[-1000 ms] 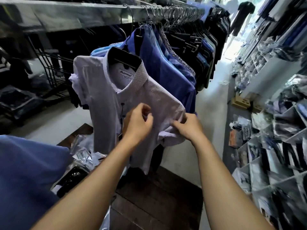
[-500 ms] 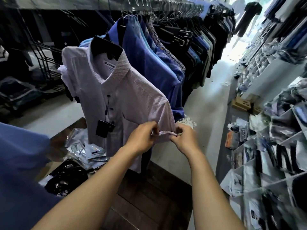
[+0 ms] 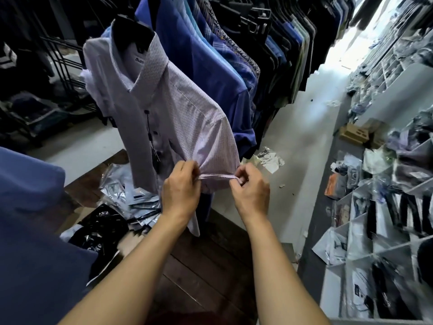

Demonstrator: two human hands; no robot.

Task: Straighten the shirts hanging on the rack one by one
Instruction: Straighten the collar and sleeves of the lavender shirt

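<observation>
A pale lilac checked short-sleeved shirt [image 3: 178, 109] hangs at the near end of the row on a black hanger [image 3: 131, 34]. Its sleeve hem is stretched flat between my hands. My left hand [image 3: 181, 188] pinches the hem's left end. My right hand [image 3: 250, 191] pinches the right end, fingers curled round the fabric. A black price tag [image 3: 155, 158] dangles on the shirt's front. Behind it hang a royal blue shirt [image 3: 187, 50] and several more blue, patterned and dark shirts [image 3: 269, 38]. The rail itself is out of frame.
A low dark wooden platform [image 3: 203, 259] lies below the shirt, with plastic-wrapped packs [image 3: 126, 195] piled on its left. White shelves [image 3: 384, 231] of bagged goods line the right. A pale floor aisle [image 3: 302, 127] runs between. Blue fabric [image 3: 30, 219] fills the near left.
The view tipped downward and closer. My hands moved apart along the sleeve hem, which is now pulled straight and taut between them.
</observation>
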